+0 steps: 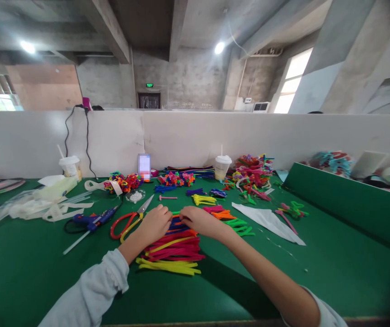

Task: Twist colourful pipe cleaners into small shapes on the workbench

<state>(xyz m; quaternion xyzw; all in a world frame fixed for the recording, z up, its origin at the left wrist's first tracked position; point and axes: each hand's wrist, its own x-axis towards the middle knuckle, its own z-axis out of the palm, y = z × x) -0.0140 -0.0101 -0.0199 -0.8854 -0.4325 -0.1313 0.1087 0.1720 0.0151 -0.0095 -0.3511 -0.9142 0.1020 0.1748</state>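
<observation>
My left hand (pixel 160 222) and my right hand (pixel 197 219) meet over the middle of the green table, fingers curled in a pinch. A short stretch of green pipe cleaner (pixel 176 212) shows between the fingertips and seems held at both sides; its ends are hidden. Under and just in front of the hands lie blue and orange pipe cleaners, then a pink bundle (pixel 177 249) and a yellow bundle (pixel 171 267). Green pipe cleaners (pixel 241 227) lie right of my right hand. Beside my left hand are scissors (pixel 130 222) with red and yellow handles.
A blue glue gun (pixel 94 220) and plastic bags (pixel 34 202) lie left. Two lidded cups (pixel 70 167) (pixel 222 167) and a phone (pixel 144 165) stand along the white partition (pixel 188 141). A colourful pile (pixel 254 175) sits back right, with white paper (pixel 268 221) before it.
</observation>
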